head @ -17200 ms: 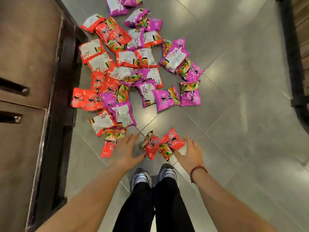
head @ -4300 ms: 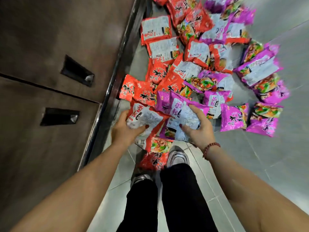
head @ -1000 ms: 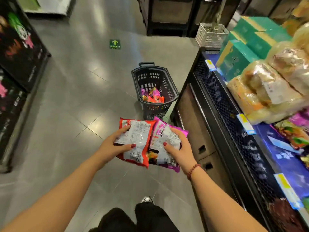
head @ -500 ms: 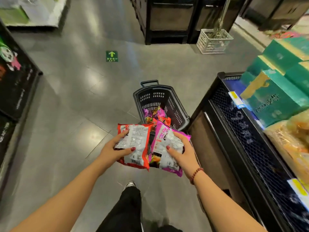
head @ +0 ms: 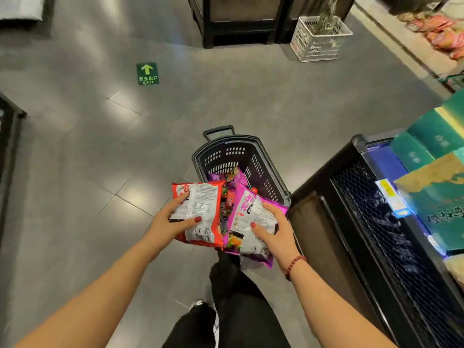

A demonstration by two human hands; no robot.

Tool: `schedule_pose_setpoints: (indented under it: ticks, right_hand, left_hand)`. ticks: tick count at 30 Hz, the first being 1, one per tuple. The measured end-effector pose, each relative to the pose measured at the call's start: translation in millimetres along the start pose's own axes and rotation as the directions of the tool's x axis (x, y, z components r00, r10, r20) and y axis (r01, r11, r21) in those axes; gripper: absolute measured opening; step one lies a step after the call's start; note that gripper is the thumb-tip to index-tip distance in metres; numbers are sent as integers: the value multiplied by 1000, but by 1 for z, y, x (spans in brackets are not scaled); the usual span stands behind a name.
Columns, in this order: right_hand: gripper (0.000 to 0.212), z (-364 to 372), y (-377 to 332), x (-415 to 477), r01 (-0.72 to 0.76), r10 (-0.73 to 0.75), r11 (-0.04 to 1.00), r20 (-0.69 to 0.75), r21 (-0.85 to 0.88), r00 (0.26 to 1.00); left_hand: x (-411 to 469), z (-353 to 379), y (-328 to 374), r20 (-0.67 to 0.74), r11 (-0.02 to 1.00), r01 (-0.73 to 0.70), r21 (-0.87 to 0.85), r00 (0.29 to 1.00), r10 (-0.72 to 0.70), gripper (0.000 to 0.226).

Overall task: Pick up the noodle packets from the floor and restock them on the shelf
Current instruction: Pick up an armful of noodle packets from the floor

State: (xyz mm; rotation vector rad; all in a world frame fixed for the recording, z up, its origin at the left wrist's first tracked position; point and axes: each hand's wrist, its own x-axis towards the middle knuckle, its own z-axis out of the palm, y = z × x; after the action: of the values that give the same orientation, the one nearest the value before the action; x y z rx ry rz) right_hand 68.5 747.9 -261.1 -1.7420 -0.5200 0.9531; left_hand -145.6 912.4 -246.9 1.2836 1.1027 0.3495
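My left hand (head: 167, 223) grips a red noodle packet (head: 203, 209), its white back side up. Beside it, my right hand (head: 275, 234) grips a purple noodle packet (head: 244, 217), also back side up. Both packets are held side by side at waist height, just above the near rim of a black shopping basket (head: 226, 156) that stands on the floor. Several more red and purple packets (head: 232, 177) lie inside the basket. The shelf (head: 376, 222) with a black mesh front runs along my right.
Green boxes (head: 431, 146) stand on the shelf at the right. A white wire crate (head: 320, 38) and a dark display stand (head: 238, 21) are at the far end of the grey tiled aisle. A green exit sticker (head: 147, 73) is on the floor.
I have walked closer to the basket, so it now lies directly under the packets. Both hands keep the same hold on their packets.
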Motion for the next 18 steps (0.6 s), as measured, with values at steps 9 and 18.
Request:
schedule_pose_setpoints:
  ticks: [9,18]
  right_hand:
    - [54,-17,-14,156,-33,31,999,-37,-41,999]
    - [56,-14,5,271,-126,124,991,-27,-51,992]
  left_hand:
    - [127,18,40,-153,998,47,30,987,-42,68]
    - [244,45,14,-170,993,104,-61,979,-113,68]
